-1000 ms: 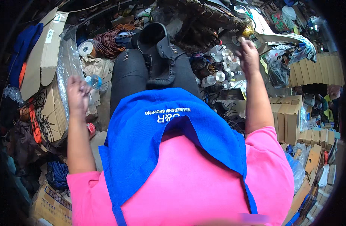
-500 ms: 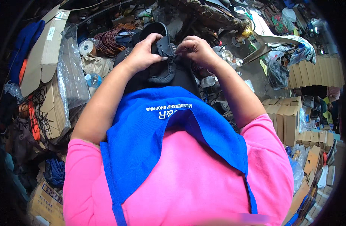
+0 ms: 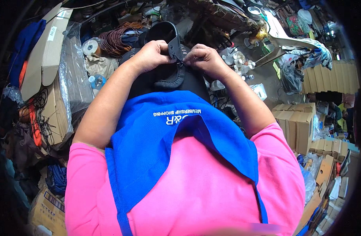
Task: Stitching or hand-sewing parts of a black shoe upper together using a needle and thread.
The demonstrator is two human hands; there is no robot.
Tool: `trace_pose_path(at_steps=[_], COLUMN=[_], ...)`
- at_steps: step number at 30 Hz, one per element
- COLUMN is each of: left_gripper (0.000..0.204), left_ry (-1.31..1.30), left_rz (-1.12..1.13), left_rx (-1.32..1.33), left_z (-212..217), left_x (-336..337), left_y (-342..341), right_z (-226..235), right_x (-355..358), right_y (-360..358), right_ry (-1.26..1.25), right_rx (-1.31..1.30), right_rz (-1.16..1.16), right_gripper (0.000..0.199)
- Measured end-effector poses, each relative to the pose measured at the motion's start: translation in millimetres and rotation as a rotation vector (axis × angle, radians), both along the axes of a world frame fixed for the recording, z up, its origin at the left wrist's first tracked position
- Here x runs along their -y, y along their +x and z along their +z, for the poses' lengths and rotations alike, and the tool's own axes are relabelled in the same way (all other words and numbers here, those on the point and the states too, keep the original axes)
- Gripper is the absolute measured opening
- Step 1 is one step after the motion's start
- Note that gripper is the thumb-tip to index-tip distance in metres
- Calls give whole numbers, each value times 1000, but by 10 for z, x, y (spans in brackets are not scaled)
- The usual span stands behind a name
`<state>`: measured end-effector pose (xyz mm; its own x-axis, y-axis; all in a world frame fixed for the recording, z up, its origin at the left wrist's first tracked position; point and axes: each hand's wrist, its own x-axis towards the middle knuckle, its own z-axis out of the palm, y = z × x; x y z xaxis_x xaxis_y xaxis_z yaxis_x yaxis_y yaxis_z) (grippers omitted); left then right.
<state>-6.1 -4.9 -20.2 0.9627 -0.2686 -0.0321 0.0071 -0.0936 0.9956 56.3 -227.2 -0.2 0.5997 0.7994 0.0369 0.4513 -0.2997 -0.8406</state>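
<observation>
A black, curved piece that looks like leather (image 3: 174, 46), with small holes along its flap and a thick stitched lower edge, stands over my lap beyond the blue apron (image 3: 145, 129). My left hand (image 3: 152, 58) is closed on its left side, thumb and fingers gripping the flap. Against its right edge, my right hand (image 3: 206, 59) is closed in a pinch. Whatever lies between those fingertips is too small to make out. Both hands hide parts of the piece, so its full shape does not show.
Coiled brown cord (image 3: 116, 41), a spool (image 3: 91, 47) and crumpled paper (image 3: 101, 67) lie to the left, beside upright cardboard (image 3: 46, 51). Several small bottles (image 3: 239, 59) stand to the right. Stacked cardboard boxes (image 3: 296, 124) and plastic bags (image 3: 290, 70) lie farther right.
My right hand has moved slightly down, its fingertips now against the black piece's edge. My left hand has shifted a little lower and right, and the flap stands more upright.
</observation>
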Motion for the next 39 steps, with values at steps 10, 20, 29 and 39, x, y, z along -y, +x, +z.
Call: trace_pose_path(at_steps=[10, 20, 29, 39], left_gripper=[24, 20, 16, 37], left_ry=[304, 506, 610, 631], left_rz=[-112, -157, -23, 216], left_rx=[201, 271, 257, 440], left_z=[54, 53, 92, 82], left_x=[-37, -34, -36, 32], left_y=[-13, 11, 153, 15], right_z=[116, 545, 446, 229], right_x=[37, -221, -356, -196], right_y=[-210, -417, -223, -85], right_ry=[-48, -520, -477, -253], right_rx=[502, 994, 909, 461], right_rz=[5, 255, 302, 54], right_gripper=[25, 12, 12, 10])
